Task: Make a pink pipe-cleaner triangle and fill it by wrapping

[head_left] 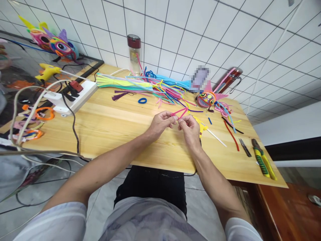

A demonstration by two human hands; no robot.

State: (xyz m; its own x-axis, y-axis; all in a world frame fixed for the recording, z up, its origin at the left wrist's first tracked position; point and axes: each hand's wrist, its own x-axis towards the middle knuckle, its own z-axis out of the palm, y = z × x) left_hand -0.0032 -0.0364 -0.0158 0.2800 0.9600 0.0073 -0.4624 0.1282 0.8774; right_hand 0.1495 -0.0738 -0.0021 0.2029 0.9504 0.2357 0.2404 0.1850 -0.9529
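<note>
Head view: the left hand (162, 124) and the right hand (190, 129) are near each other above a pale wooden tabletop (107, 117), thumbs and fingertips pinched on a bent, bright pink fuzzy craft stem (180, 111). The stem forms a narrow angle, its bend pointing away from the body; whether the fingertips of the two hands touch cannot be told. Just beside the right hand, partly hidden by it, lies a yellow glue gun (202, 126) with a white stick.

Beyond the hands, a long bundle of pale yellow and green fuzzy stems (120, 81) lies beside a loose heap of multicoloured fuzzy stems (170, 94). Nearer are a purple tassel (119, 96) and a small dark-blue fuzzy ring (142, 102). A clear bottle with a dark red lid (134, 55) stands upright by the tiled wall.

To the right, a colourful big-eyed figure with pink fins (207, 99) rests near the wall; closer lie a curved red stem (232, 135), small dark snips (244, 147) and green-and-yellow-handled pliers (262, 160). At left, a white power strip (79, 98) holds several plugs.
</note>
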